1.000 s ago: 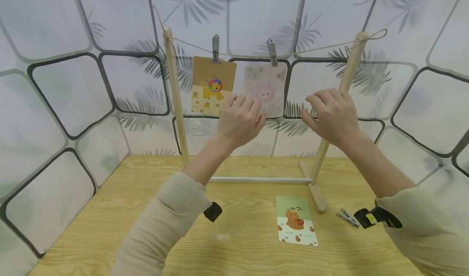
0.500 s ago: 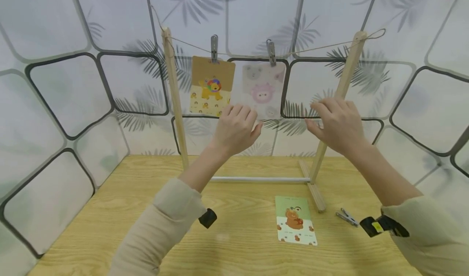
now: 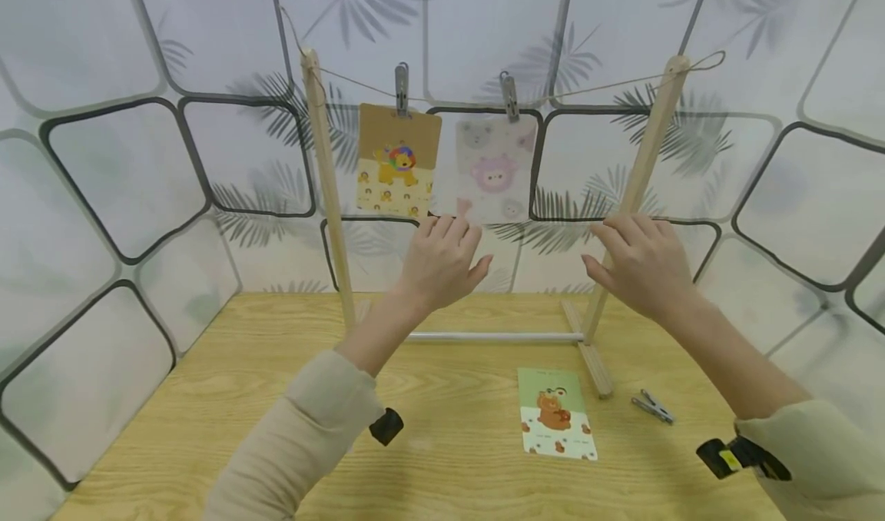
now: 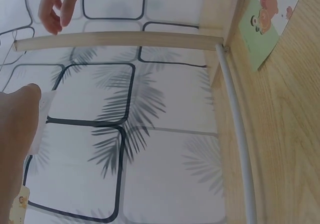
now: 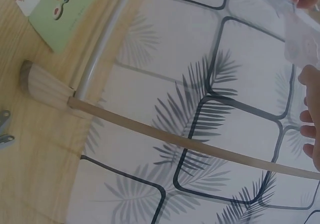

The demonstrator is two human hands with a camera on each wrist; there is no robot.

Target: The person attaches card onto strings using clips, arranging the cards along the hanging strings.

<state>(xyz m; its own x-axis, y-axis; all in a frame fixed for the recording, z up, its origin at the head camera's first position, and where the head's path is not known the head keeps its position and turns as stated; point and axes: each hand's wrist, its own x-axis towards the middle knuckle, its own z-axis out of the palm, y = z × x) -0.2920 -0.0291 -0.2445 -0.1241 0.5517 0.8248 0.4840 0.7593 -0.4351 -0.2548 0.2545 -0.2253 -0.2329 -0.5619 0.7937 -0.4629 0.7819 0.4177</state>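
My left hand (image 3: 442, 263) is raised in the head view, fingers loosely bent and holding nothing. Its fingertips are just below the gap between a brown-and-yellow lion card (image 3: 398, 160) and a pale pink card (image 3: 495, 171). Both cards hang from a string (image 3: 601, 88), one by a metal clip (image 3: 402, 91) and the other by a second metal clip (image 3: 509, 97). To the right, my right hand (image 3: 643, 267) hovers in front of the right wooden post (image 3: 653, 144), relaxed, with nothing in it.
On the wooden table (image 3: 276, 398) lie a green-and-white bear card (image 3: 556, 413) and a loose metal clip (image 3: 653, 406). A white bar (image 3: 498, 337) joins the frame's posts low down, with a wooden foot (image 3: 596, 371) on the right. Patterned cloth (image 3: 83, 183) surrounds the table.
Both hands have moved down, away from the cards, and the right hand has also drifted slightly right. More of the pink card's lower part now shows. Cards and clips stay on the string.
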